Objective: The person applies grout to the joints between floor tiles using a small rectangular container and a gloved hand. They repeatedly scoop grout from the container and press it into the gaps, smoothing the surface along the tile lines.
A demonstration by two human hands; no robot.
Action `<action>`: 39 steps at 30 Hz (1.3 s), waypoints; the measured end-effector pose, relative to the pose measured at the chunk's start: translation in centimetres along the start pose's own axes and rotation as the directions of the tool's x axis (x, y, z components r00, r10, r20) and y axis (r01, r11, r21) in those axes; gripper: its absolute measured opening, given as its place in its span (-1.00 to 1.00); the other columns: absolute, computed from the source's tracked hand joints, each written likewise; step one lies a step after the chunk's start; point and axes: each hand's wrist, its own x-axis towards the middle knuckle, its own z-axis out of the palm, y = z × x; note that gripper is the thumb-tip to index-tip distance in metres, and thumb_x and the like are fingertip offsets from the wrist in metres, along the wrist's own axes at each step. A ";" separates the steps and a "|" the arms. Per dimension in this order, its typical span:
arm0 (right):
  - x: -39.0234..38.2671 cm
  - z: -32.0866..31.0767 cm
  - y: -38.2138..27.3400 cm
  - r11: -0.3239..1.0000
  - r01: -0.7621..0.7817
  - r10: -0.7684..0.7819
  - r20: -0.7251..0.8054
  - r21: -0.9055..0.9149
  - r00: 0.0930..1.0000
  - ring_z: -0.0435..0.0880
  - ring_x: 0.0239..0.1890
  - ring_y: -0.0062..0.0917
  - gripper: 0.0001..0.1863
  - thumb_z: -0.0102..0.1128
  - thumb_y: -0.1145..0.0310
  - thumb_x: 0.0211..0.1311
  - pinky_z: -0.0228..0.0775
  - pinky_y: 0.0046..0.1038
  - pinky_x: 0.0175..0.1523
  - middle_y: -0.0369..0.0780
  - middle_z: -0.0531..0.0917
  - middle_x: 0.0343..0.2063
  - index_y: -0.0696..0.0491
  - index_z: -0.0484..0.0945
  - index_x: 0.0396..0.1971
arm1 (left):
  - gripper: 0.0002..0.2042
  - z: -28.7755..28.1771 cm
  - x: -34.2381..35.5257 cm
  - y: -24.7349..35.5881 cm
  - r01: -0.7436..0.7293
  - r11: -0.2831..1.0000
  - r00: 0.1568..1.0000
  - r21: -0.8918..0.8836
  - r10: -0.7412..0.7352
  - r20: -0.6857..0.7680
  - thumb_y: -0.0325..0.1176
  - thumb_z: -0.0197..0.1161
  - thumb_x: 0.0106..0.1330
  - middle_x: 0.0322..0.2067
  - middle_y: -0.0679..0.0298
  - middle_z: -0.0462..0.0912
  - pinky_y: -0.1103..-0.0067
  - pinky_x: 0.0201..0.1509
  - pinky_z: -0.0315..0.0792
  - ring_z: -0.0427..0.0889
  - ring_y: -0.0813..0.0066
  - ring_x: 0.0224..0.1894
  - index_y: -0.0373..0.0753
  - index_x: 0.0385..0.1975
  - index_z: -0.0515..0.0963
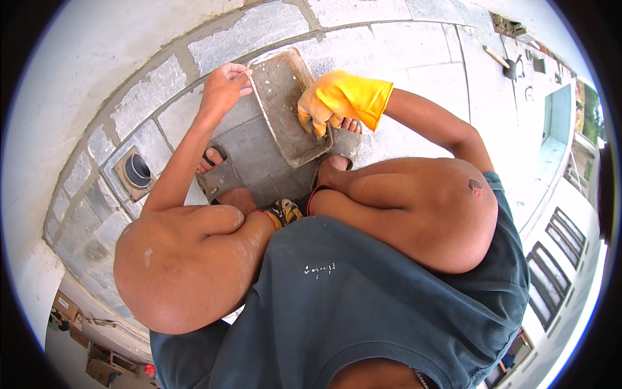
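Note:
A shallow rectangular tray (pixel 280 97), crusted with grey and brown mortar, rests on the paving between my feet and slants a little. My bare left hand (pixel 225 89) is at its far left corner, thumb and fingertips pinching the rim. On my right hand (pixel 340 100) is a yellow work glove with a stained palm. Its fingers curl down inside the tray's right side; whether anything lies in them is hidden. The tray holds a thin layer of dried residue and a few pale specks.
Grey paving slabs (pixel 249 39) with mortar joints meet the white wall (pixel 71 84) on the left. A round pipe opening (pixel 137 170) sits in a square recess beside my left forearm. A mallet (pixel 510 67) lies at the far right. My sandalled feet flank the tray.

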 end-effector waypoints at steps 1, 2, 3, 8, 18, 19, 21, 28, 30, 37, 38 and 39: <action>-1.3 -0.2 -0.8 0.997 -0.010 0.005 0.061 0.081 0.998 0.45 -0.71 -0.54 -0.66 0.33 0.19 0.04 0.34 -0.41 -0.61 -0.23 0.49 -0.69 -0.02 0.63 -0.16 | -0.76 -0.3 -0.1 0.0 0.014 1.000 1.000 -0.004 -0.014 -0.005 -0.40 0.22 0.36 -0.21 0.09 0.64 0.54 -0.08 0.68 0.66 0.45 -0.17 -0.46 -0.12 0.53; -2.3 -0.5 -1.4 0.987 -0.024 0.005 0.122 0.160 0.993 0.43 -0.71 -0.56 -0.66 0.34 0.17 0.03 0.32 -0.42 -0.61 -0.25 0.48 -0.70 -0.04 0.63 -0.17 | -0.76 -0.6 -0.2 -0.1 0.027 1.000 1.000 -0.008 -0.027 -0.010 -0.40 0.22 0.36 -0.21 0.10 0.64 0.55 -0.08 0.68 0.66 0.45 -0.16 -0.46 -0.11 0.53; -1.3 -0.7 -0.9 0.984 0.038 -0.064 0.148 0.171 0.987 0.44 -0.69 -0.58 -0.64 0.33 0.17 0.05 0.31 -0.44 -0.61 -0.26 0.50 -0.68 -0.03 0.63 -0.14 | -0.75 -0.8 -0.3 -0.2 0.037 0.999 0.999 -0.002 -0.037 -0.014 -0.39 0.21 0.37 -0.19 0.10 0.63 0.54 -0.07 0.67 0.65 0.45 -0.16 -0.46 -0.10 0.52; 0.7 -1.0 3.2 0.861 0.351 -0.405 0.079 0.369 0.911 0.53 -0.59 -0.60 -0.61 0.30 0.22 0.14 0.32 -0.53 -0.57 -0.26 0.57 -0.53 0.02 0.59 -0.04 | -0.64 -1.7 -0.2 -1.0 0.033 0.998 0.995 -0.058 -0.027 0.091 -0.29 0.17 0.42 -0.08 0.08 0.61 0.50 0.04 0.60 0.62 0.40 -0.05 -0.47 0.03 0.47; -1.2 -11.4 13.4 0.206 0.940 -0.070 -0.954 0.273 0.293 0.72 -0.37 -0.63 -0.57 0.21 0.33 0.34 0.34 -0.74 -0.46 -0.29 0.67 -0.14 0.22 0.47 0.13 | -0.56 -10.2 -9.9 -5.3 0.426 0.890 0.904 -0.163 -0.419 0.081 -0.15 0.15 0.45 -0.01 0.08 0.57 0.39 0.07 0.58 0.62 0.29 -0.01 -0.35 0.16 0.41; -1.5 -13.3 14.7 0.235 0.956 0.063 -0.985 0.174 0.163 0.74 -0.37 -0.57 -0.56 0.22 0.33 0.31 0.38 -0.72 -0.44 -0.23 0.69 -0.14 0.21 0.47 0.13 | -0.58 -10.7 -10.6 -6.0 0.477 0.857 0.879 -0.192 -0.466 0.103 -0.16 0.14 0.45 -0.01 0.09 0.58 0.39 0.05 0.59 0.63 0.31 -0.03 -0.34 0.15 0.42; -1.4 -17.2 18.0 0.287 0.955 0.229 -0.973 0.075 0.008 0.73 -0.39 -0.59 -0.57 0.23 0.31 0.29 0.42 -0.67 -0.41 -0.21 0.70 -0.14 0.19 0.51 0.10 | -0.60 -11.4 -10.9 -6.3 0.551 0.803 0.834 -0.227 -0.535 0.133 -0.16 0.13 0.45 -0.01 0.13 0.58 0.41 0.03 0.60 0.65 0.34 -0.06 -0.30 0.13 0.43; 1.6 -27.1 17.1 0.832 0.551 0.311 -0.873 0.060 -0.375 0.75 -0.35 -0.39 -0.59 0.23 0.26 0.25 0.53 -0.36 -0.14 -0.10 0.70 -0.19 0.16 0.55 0.03 | -0.61 -13.9 -12.1 -8.1 0.540 0.770 0.813 -0.341 -0.581 -0.026 -0.12 0.11 0.46 0.00 0.19 0.58 0.43 0.07 0.57 0.62 0.40 -0.02 -0.25 0.13 0.44; 2.6 -28.4 16.6 0.900 0.424 0.258 -0.904 0.097 -0.342 0.75 -0.35 -0.38 -0.59 0.21 0.25 0.26 0.53 -0.36 -0.10 -0.09 0.69 -0.15 0.16 0.54 0.03 | -0.61 -14.1 -12.2 -8.3 0.547 0.762 0.803 -0.346 -0.595 -0.041 -0.11 0.13 0.46 0.00 0.23 0.59 0.45 0.07 0.57 0.62 0.44 -0.04 -0.23 0.13 0.45; 1.8 -26.6 13.7 0.956 0.280 -0.070 -0.996 -0.082 -0.051 0.70 -0.14 -0.33 -0.51 0.21 0.20 0.25 0.49 -0.32 0.01 -0.13 0.63 0.03 0.06 0.47 0.15 | -0.50 -14.9 -11.7 -9.9 0.550 0.751 0.804 -0.365 -0.595 -0.013 -0.07 0.10 0.46 0.14 0.11 0.48 0.40 0.20 0.47 0.50 0.30 0.14 -0.26 0.26 0.35; 0.7 -25.2 13.5 0.936 0.320 -0.168 -0.985 -0.145 0.046 0.73 -0.25 -0.40 -0.49 0.20 0.20 0.26 0.52 -0.38 -0.09 -0.14 0.65 -0.01 0.07 0.46 0.18 | -0.49 -15.0 -11.8 -10.0 0.548 0.753 0.806 -0.364 -0.592 -0.009 -0.07 0.09 0.46 0.16 0.09 0.47 0.39 0.22 0.46 0.49 0.30 0.16 -0.26 0.27 0.34; -1.1 -23.4 13.2 0.911 0.361 -0.262 -0.956 -0.199 0.134 0.76 -0.36 -0.47 -0.47 0.19 0.20 0.27 0.55 -0.43 -0.19 -0.16 0.68 -0.05 0.08 0.44 0.20 | -0.49 -14.9 -11.8 -9.9 0.555 0.756 0.805 -0.348 -0.593 -0.003 -0.06 0.09 0.46 0.18 0.09 0.45 0.39 0.22 0.46 0.48 0.29 0.17 -0.27 0.27 0.33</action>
